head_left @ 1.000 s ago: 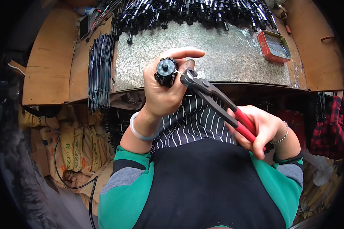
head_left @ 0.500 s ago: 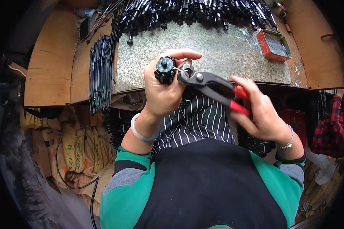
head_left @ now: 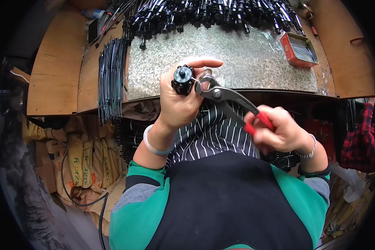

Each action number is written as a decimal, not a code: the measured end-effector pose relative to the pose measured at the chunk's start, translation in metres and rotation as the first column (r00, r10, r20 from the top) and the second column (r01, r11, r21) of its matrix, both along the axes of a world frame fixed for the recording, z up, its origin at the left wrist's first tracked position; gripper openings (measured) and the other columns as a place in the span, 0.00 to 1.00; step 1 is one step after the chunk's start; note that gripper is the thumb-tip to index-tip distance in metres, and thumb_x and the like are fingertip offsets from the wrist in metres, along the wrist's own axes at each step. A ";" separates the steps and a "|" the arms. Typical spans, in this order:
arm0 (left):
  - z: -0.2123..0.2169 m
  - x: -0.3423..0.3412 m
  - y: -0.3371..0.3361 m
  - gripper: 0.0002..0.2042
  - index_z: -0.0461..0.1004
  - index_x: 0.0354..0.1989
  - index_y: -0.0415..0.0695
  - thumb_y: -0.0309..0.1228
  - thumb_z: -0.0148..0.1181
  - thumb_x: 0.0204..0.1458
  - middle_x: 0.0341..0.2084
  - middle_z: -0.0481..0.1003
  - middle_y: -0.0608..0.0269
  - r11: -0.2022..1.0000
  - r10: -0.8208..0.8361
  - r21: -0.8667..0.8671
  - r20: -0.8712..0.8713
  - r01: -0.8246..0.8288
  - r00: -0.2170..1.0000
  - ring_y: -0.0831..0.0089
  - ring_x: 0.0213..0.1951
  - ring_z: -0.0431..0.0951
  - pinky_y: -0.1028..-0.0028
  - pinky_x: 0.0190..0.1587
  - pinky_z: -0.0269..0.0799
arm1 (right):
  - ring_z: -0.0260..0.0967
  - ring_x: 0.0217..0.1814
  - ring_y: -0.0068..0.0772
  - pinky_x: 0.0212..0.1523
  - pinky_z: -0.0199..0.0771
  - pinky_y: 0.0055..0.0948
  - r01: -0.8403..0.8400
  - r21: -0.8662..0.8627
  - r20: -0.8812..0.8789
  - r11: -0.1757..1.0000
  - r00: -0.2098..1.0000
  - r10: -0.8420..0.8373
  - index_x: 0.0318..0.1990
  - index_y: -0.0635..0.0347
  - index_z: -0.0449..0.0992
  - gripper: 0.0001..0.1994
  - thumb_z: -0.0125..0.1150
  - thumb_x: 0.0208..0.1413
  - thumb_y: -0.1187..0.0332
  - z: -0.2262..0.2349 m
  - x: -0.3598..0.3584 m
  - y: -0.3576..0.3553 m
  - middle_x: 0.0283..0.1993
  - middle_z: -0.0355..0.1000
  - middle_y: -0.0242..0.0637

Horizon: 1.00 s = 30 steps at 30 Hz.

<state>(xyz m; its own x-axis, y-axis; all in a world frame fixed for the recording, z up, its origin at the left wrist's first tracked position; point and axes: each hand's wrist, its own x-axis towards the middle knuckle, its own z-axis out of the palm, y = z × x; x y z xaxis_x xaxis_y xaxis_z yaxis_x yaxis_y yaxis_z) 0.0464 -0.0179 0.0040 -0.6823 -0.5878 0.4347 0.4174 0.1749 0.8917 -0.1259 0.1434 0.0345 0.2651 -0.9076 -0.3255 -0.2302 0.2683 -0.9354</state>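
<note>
My left hand (head_left: 180,100) grips a small black round part (head_left: 182,79) with a grey cap, held upright above the near edge of the bench. My right hand (head_left: 279,129) is closed around the red handles of a pair of pliers (head_left: 229,102). The pliers' metal jaws (head_left: 204,83) are closed against the right side of the black part, next to my left forefinger, pinching a thin bit of metal there. A pale bangle sits on my left wrist and a thin bracelet on my right wrist.
A speckled grey worktop (head_left: 237,54) lies ahead, with a heap of black rod-like parts (head_left: 212,12) along its far edge. A bundle of thin dark wires (head_left: 110,75) hangs over the left side. A red tin (head_left: 299,50) stands at the right. Sacks (head_left: 83,158) lie on the floor at the left.
My right hand has squeezed the plier handles together and slid up them toward the jaws. The jaws have closed on the black part. My left hand has barely moved.
</note>
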 end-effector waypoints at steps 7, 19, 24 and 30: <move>-0.001 -0.003 0.004 0.09 0.72 0.39 0.34 0.25 0.54 0.51 0.20 0.69 0.73 0.996 0.064 0.055 0.072 -0.068 0.995 0.89 0.23 0.63 0.86 0.25 0.58 | 0.68 0.35 0.42 0.37 0.68 0.33 -0.044 -0.672 -0.462 0.739 0.805 -0.372 0.61 0.63 0.52 0.37 0.62 0.40 0.75 -0.023 0.009 -0.005 0.36 0.66 0.47; 0.000 -0.008 0.011 0.09 0.73 0.39 0.35 0.20 0.51 0.50 0.21 0.70 0.72 0.989 0.147 0.016 0.115 -0.150 0.982 0.90 0.22 0.63 0.88 0.24 0.57 | 0.68 0.31 0.47 0.30 0.67 0.35 -0.095 -0.486 -0.633 0.868 0.724 -0.275 0.41 0.65 0.68 0.13 0.57 0.49 0.69 -0.001 -0.017 -0.003 0.29 0.67 0.46; -0.001 -0.010 0.003 0.12 0.71 0.42 0.32 0.23 0.54 0.49 0.22 0.70 0.70 0.975 0.124 -0.197 0.093 -0.104 0.988 0.90 0.20 0.62 0.89 0.22 0.55 | 0.67 0.21 0.41 0.21 0.66 0.33 -0.293 -0.556 -0.804 0.778 0.427 -0.414 0.29 0.60 0.64 0.15 0.59 0.48 0.58 0.020 -0.024 -0.003 0.22 0.66 0.37; 0.017 -0.004 -0.019 0.17 0.64 0.50 0.30 0.20 0.49 0.51 0.14 0.65 0.71 0.971 -0.039 0.231 -0.104 0.063 0.994 0.86 0.15 0.62 0.84 0.20 0.59 | 0.64 0.38 0.52 0.36 0.65 0.40 -0.058 -0.687 -0.604 0.725 0.599 -0.525 0.45 0.64 0.63 0.17 0.56 0.50 0.66 -0.012 -0.032 -0.015 0.38 0.63 0.49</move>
<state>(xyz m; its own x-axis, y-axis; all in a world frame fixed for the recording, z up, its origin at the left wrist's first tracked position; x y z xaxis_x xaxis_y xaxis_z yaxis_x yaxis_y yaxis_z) 0.0421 -0.0372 0.0210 -0.6748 -0.6467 0.3557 0.5080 -0.0575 0.8594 -0.1576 0.1280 0.0223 -0.0483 -0.9422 0.3316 -0.9003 -0.1027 -0.4229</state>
